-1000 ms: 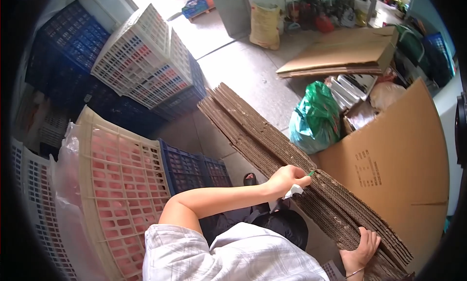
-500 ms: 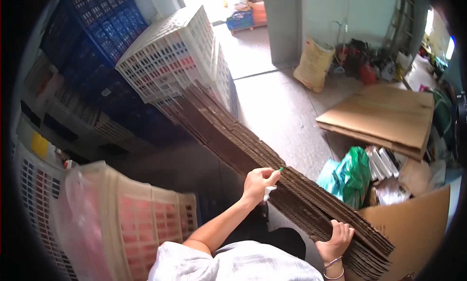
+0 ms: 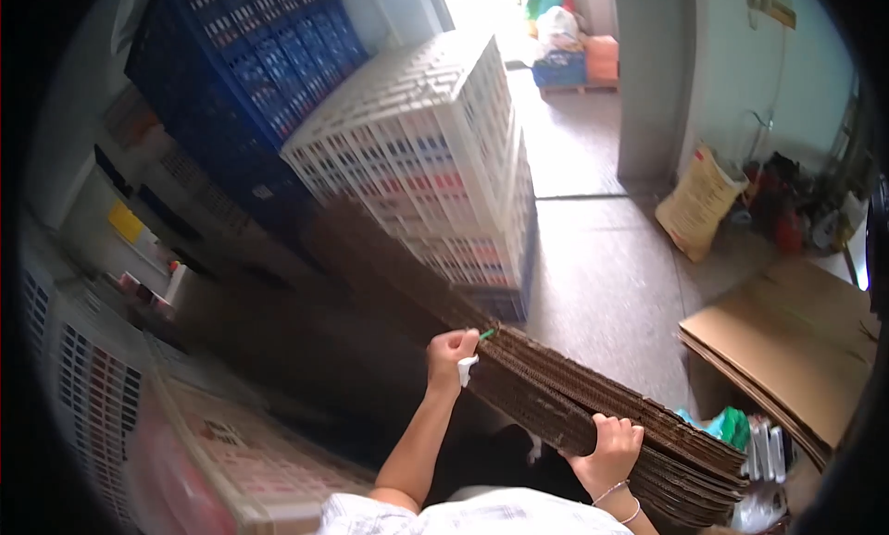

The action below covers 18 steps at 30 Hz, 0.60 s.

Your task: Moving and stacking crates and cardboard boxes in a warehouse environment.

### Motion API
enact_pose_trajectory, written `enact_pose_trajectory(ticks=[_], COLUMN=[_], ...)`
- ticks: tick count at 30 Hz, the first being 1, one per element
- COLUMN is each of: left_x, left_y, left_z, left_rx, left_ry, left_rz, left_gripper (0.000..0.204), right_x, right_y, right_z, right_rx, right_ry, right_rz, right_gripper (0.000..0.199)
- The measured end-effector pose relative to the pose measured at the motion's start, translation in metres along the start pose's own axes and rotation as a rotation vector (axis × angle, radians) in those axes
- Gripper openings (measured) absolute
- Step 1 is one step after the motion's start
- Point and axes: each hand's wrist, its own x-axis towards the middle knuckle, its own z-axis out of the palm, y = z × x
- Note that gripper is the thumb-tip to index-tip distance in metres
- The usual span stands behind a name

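A long bundle of flat brown corrugated cardboard [image 3: 556, 382] slants across in front of my body, from the crates at the upper left to the lower right. My left hand [image 3: 451, 354] is closed on a short green strap [image 3: 487, 334] at the bundle's middle. Something small and white [image 3: 468, 370] hangs at the back of that hand. Toward the bundle's near right end, my right hand [image 3: 611, 450] grips the stacked sheets, fingers over the upper edge and thumb on the near side. The far end of the bundle is dark and blurred.
White plastic crates [image 3: 398, 155] and tall blue crates [image 3: 241, 63] stand at the upper left. A pale crate [image 3: 250, 452] is close at lower left. Flat cardboard sheets [image 3: 787, 331] lie at right, beside a green bag [image 3: 727, 429]. A yellowish sack [image 3: 702, 202] leans near the doorway.
My view has turned left, so the crates, doorway and sack now sit farther right. Both hands keep their hold as the bundle's far end swings toward the left crates.
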Motion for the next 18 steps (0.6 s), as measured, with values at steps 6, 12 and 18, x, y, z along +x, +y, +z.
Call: enact_pose_trajectory(ticks=[6,12,18], left_x=[0.077,0.171,0.265], left_y=[0.004,-0.037,-0.073], left_z=[-0.066,-0.159,-0.277], left_rx=[0.039,-0.067,-0.007], left_ry=[0.341,0.51,0.638], left_rz=[-0.122,-0.249,-0.346], left_gripper=[0.033,0.024,0.025], right_x=[0.092,0.18,0.252], right_y=[-0.028,-0.094,-0.176], right_z=[0.06,0.148,0.26], right_rx=[0.107,0.187,0.161], right_ry=[-0.061,-0.245,-0.259], right_rz=[-0.201,-0.252,-0.539], right_gripper=[0.047,0.048,0.038])
